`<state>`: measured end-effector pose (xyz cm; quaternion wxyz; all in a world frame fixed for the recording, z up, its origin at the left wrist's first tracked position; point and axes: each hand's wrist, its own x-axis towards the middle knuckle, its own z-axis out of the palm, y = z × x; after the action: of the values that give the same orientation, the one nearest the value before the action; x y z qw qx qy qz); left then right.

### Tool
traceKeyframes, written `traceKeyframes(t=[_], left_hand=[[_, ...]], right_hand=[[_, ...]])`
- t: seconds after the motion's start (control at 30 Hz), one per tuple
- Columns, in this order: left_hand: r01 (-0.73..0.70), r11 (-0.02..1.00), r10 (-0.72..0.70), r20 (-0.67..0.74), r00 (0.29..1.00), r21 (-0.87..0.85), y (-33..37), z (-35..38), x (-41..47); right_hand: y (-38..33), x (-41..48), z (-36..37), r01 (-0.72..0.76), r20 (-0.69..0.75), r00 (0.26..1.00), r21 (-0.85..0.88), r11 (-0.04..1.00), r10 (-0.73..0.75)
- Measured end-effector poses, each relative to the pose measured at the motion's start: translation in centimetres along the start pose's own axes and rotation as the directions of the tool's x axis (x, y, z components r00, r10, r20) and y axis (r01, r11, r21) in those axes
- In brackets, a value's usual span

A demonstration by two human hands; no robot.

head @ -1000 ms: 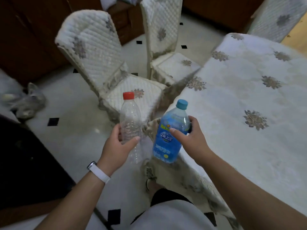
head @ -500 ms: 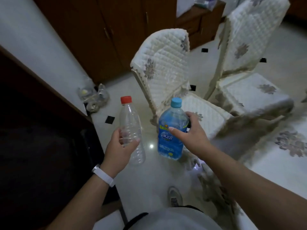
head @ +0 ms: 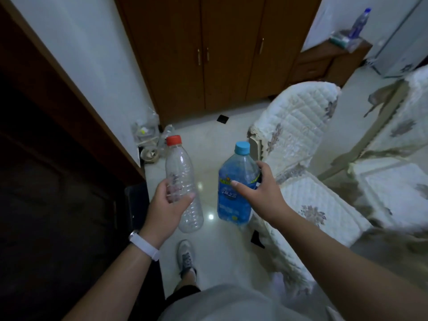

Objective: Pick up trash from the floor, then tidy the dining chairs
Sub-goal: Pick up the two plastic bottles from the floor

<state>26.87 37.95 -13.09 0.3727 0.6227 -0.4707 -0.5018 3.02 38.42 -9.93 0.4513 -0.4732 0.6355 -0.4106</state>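
1. The left hand (head: 165, 206) curls its fingers and thumb round the lower middle of a clear bottle (head: 179, 167) with a red cap, holding it roughly upright above the floor (head: 220, 135), left of centre.
2. The right hand (head: 262, 193) grips a blue bottle (head: 231, 205) with a light-blue cap. The thumb lies across the label and the fingers curl behind. The bottle is upright, just right of the clear one, and the two are apart.
3. A quilted white chair (head: 298, 126) stands right of the blue bottle, and a second chair (head: 398, 181), blurred, stands further right.
4. A trash pile (head: 148, 140) lies on the floor in the far left corner, where the white wall meets the wooden wardrobe (head: 208, 54).
5. A white wristband (head: 144, 244) circles the left wrist, and a shoe (head: 185, 253) rests on the tiles near the bottom.
6. A low cabinet (head: 324, 63) at far right carries another bottle (head: 357, 22).
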Motion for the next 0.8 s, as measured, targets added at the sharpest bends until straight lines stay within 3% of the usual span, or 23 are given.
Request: traceKeyframes(t=[0.17, 0.37, 0.8], left_hand=[[-0.002, 1.0, 0.002, 0.061, 0.998, -0.008, 2.9, -4.5, 9.4], [-0.111, 0.993, 0.104, 0.15, 0.983, 0.039, 7.0, -7.4, 19.5], [-0.098, 0.986, 0.054, 0.302, 0.952, 0.132, 12.6, -1.3, 38.0]], right_hand=[[-4.4, 7.4, 4.5, -0.009, -0.091, 0.996, -0.04, 0.999, 0.006], [-8.4, 14.3, 7.1, 0.025, -0.187, 0.981, -0.101, 0.995, -0.043], [-6.4, 31.2, 5.3, -0.047, -0.301, 0.951, 0.092, 0.995, 0.073]])
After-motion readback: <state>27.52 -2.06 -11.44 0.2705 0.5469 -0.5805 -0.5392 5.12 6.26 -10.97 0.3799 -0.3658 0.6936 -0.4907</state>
